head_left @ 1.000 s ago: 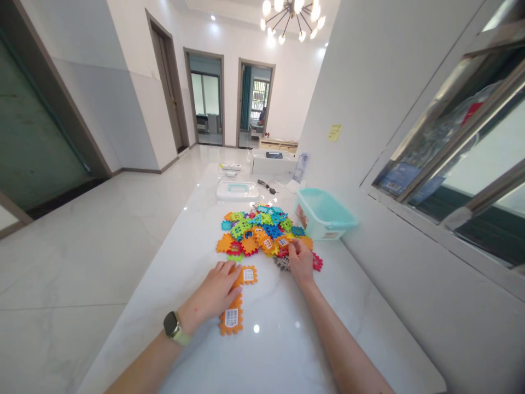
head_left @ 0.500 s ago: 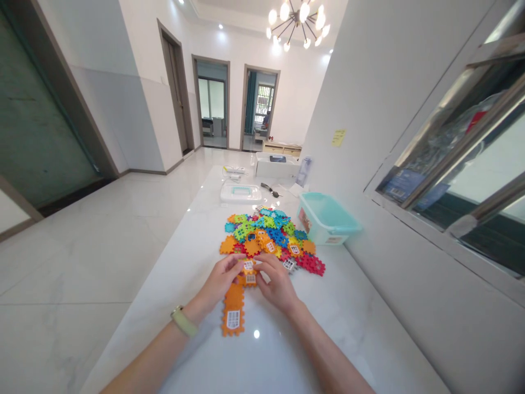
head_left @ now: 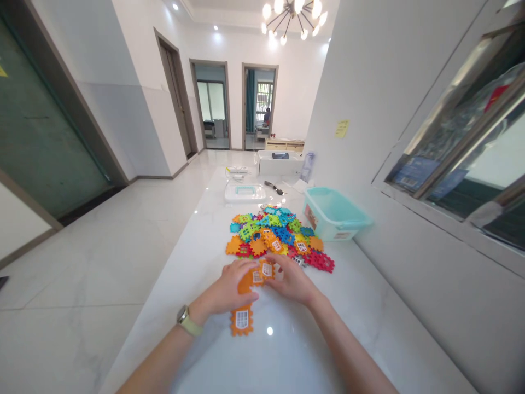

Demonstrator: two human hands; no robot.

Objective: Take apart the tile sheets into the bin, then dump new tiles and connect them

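Note:
On the white marble table [head_left: 361, 306] lies a chain of orange toothed tiles [head_left: 243, 319] with white window prints. My left hand [head_left: 227, 287] lies across its middle, fingers curled over the tiles. My right hand [head_left: 292, 280] presses another orange window tile [head_left: 266, 269] against the chain's far end, fingers bent on it. Just beyond my hands spreads a pile of coloured interlocking tiles [head_left: 274, 235] in orange, red, green, blue and yellow.
A teal plastic bin [head_left: 334, 219] stands against the right wall beside the pile. Farther back are a clear lidded case [head_left: 245, 192], a white box [head_left: 281, 162], a dark tool [head_left: 274, 187] and a bottle [head_left: 308, 163]. The table's left edge drops to the tiled floor.
My right hand left the pile with an orange tile and came to the chain's far end. My left hand shifted along the chain. The view has drifted slightly.

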